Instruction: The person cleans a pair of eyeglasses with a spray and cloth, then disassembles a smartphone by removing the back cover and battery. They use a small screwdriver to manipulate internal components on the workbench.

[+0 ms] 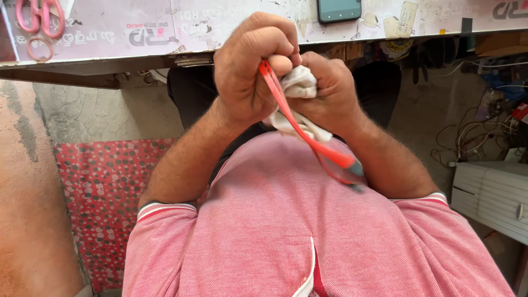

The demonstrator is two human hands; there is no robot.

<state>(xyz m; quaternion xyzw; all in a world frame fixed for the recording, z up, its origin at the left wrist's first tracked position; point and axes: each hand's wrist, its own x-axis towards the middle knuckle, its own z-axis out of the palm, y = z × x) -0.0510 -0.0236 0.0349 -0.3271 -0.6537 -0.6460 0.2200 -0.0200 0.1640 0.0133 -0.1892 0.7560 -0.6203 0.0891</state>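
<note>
Orange spectacles (308, 132): held in front of my chest, one temple arm slanting down toward my right forearm. White cloth (300, 88): bunched against the frame between both fists. My left hand (250, 69): clenched around the frame's upper end. My right hand (330, 93): curled tight on the cloth. Beyond: counter edge (110, 55), pink scissors (39, 16), phone (339, 10). Below left: red dotted mat (99, 192).
</note>
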